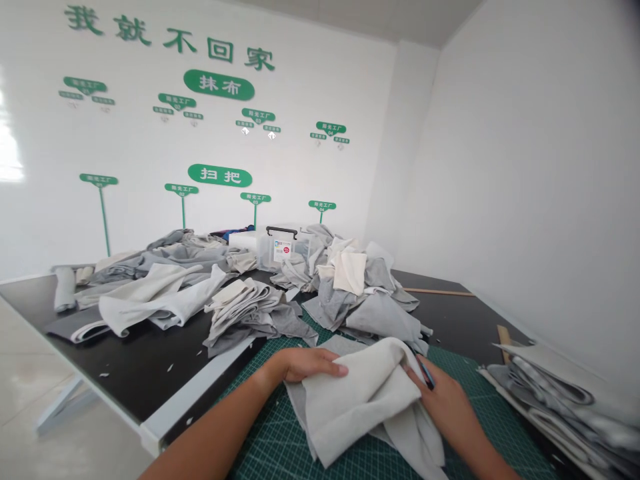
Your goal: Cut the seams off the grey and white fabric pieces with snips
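A crumpled off-white cloth piece (360,400) lies on the green cutting mat (280,447) in front of me. My left hand (305,365) rests on its left upper edge, fingers stretched flat and pressing the fabric. My right hand (445,400) touches the cloth's right side and is closed round a thin dark tool (426,373), whose blue tip pokes out above the fingers; I cannot make out what kind of tool it is. A grey piece (345,345) lies just beyond the cloth.
Heaps of grey and white fabric scraps (250,310) (360,280) (150,280) cover the black table (135,373). A clear plastic box (283,248) stands at the back. A stack of cut pieces (565,400) sits at right, near a wooden ruler (437,291). White walls close in behind and right.
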Available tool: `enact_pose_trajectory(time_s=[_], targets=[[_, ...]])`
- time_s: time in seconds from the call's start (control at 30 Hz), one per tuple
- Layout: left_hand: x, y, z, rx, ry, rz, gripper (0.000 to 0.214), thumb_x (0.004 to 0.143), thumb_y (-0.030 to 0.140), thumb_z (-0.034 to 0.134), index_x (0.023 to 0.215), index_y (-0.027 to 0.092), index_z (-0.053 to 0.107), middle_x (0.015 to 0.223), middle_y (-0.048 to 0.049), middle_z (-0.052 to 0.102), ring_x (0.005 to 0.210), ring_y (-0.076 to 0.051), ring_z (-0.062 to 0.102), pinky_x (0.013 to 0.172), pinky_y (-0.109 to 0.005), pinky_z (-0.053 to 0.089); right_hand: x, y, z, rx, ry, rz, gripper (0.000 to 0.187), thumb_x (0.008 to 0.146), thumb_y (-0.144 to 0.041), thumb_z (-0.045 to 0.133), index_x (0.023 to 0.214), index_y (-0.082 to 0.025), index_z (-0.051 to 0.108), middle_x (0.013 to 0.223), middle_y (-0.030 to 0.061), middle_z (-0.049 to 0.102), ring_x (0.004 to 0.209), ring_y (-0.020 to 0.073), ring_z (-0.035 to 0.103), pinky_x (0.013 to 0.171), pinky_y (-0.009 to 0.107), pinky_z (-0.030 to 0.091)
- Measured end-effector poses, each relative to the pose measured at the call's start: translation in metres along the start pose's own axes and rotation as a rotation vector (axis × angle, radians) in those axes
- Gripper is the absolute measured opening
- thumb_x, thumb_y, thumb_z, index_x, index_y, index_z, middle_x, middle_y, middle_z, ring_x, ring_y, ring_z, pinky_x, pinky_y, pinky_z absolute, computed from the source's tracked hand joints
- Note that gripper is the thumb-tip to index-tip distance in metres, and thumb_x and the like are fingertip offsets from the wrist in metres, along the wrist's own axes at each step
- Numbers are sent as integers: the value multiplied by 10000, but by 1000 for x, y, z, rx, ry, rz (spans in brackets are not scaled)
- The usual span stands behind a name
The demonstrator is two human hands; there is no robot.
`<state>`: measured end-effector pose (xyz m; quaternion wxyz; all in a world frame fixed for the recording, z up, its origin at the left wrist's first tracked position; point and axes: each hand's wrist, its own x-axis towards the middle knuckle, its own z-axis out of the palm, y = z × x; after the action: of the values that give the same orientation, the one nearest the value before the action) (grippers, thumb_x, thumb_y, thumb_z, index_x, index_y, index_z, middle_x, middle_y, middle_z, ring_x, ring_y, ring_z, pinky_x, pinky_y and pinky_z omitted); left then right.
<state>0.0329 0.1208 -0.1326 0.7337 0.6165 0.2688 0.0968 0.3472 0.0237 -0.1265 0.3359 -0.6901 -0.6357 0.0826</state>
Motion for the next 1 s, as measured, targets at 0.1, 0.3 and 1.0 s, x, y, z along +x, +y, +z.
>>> enact_pose_trajectory(time_s=[0.1,0.3,1.0], targets=[[-4,5,4,-12,85,67,553,775,563,756,1150,159,722,1159,-118,726,887,-207,699,787,-294,549,2,2,-2,102,-95,-34,575,909,-631,480,1252,-214,678,1286,84,677,1184,327,610,995,383,448],[-19,26,13,151,368,258,545,881,635,583,1154,181,709,1232,-79,694,1119,-252,612,959,-323,472,8,13,0,272,-227,-16,514,893,-607,492,931,-160,741,979,79,756,969,326,667,872,387,493],[-175,154,83,626,676,526,363,914,542,528,973,216,675,960,-28,665,845,-201,623,694,-239,477,-14,-9,-155,98,-81,-93,388,560,-477,898,880,-277,806,999,86,751,885,332,681,745,376,546]])
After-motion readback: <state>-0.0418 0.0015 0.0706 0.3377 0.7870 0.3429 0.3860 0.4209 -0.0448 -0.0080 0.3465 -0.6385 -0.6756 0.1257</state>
